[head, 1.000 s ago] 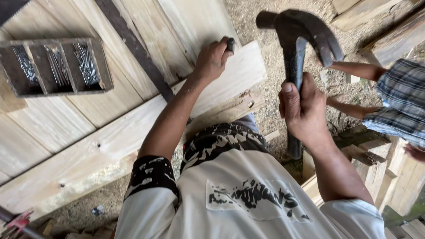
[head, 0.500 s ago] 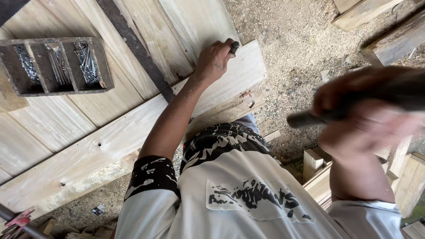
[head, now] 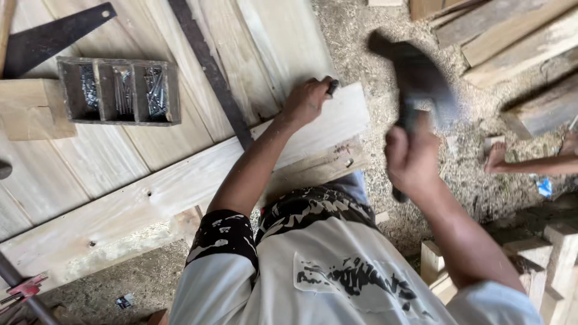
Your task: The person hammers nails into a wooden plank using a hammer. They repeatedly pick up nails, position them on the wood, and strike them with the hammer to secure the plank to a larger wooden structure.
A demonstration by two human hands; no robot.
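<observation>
Two hands: left hand (head: pixel 310 101) fingers around a dark punch (head: pixel 332 87), right hand (head: pixel 410 153) fingers clutching a raised hammer (head: pixel 415 81).

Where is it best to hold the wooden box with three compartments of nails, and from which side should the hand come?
Take the nail box by its two short end walls, with the hand coming down from above. It lies flat and open-topped on the boards, so a level lift probably keeps the nails inside. A wooden block crowds its left end.

Hammer (head: pixel 415 75) head motion-blurred; dark tool (head: pixel 332 87) mostly hidden in left hand (head: pixel 310 101) grip.
</observation>
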